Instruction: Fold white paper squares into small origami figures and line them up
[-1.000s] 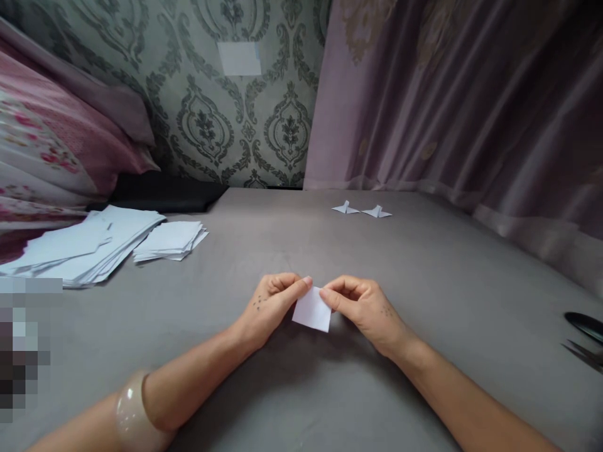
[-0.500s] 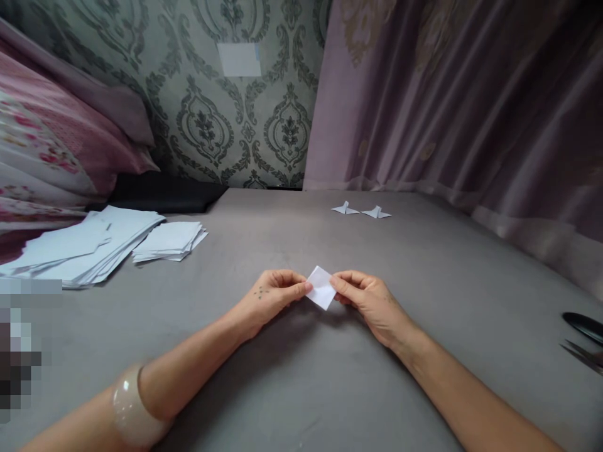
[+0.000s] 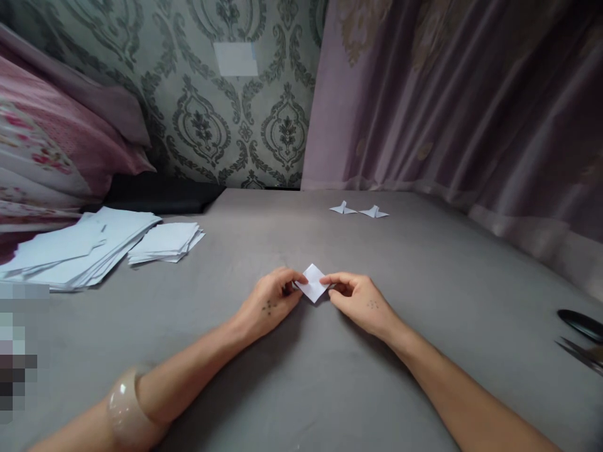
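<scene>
A small folded white paper square [image 3: 313, 285] lies turned like a diamond in front of me, at or just above the grey tabletop. My left hand [image 3: 277, 294] grips its left corner, index finger on top and thumb at the near edge. At the opposite corner, my right hand [image 3: 360, 298] presses with the index finger on the paper, its thumb curled close to the lower right edge. The other fingers of both hands are bent and partly hidden. Farther back stand two folded paper figures with pointed wings [image 3: 343, 208], side by side.
On the left lie a stack of large white sheets [image 3: 117, 220] and a pile of smaller cut papers [image 3: 164, 240]. Behind them is a black folded item [image 3: 164, 193]. Scissors [image 3: 581, 326] rest at the right edge. A curtain [image 3: 377, 113] hangs along the right.
The paper square has been lowered and turned flatter towards the table. Both hands have shifted their grip, with index fingers now on its upper face instead of thumbs. The view has moved slightly.
</scene>
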Available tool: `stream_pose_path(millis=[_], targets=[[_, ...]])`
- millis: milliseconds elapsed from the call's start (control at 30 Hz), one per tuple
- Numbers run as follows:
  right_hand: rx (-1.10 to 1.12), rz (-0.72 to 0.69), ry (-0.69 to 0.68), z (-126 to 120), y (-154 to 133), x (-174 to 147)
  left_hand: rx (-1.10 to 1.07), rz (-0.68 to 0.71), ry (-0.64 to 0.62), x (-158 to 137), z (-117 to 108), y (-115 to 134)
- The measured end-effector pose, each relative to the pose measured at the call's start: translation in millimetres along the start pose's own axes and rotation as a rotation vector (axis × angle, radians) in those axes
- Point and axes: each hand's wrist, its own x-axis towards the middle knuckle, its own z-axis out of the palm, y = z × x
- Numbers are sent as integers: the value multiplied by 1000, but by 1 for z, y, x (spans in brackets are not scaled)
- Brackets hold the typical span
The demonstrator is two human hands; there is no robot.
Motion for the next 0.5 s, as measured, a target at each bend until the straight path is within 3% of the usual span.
stream_pose_path(millis=[200,400,500], targets=[[-137,-150,68,5,2,0,125,73,27,2,-1,-4],[-328,-308,105,7,2,-1,312,269,78,2,6,-18],[-440,-350,98,6,-2,-5,369,277,60,2,8,-24]])
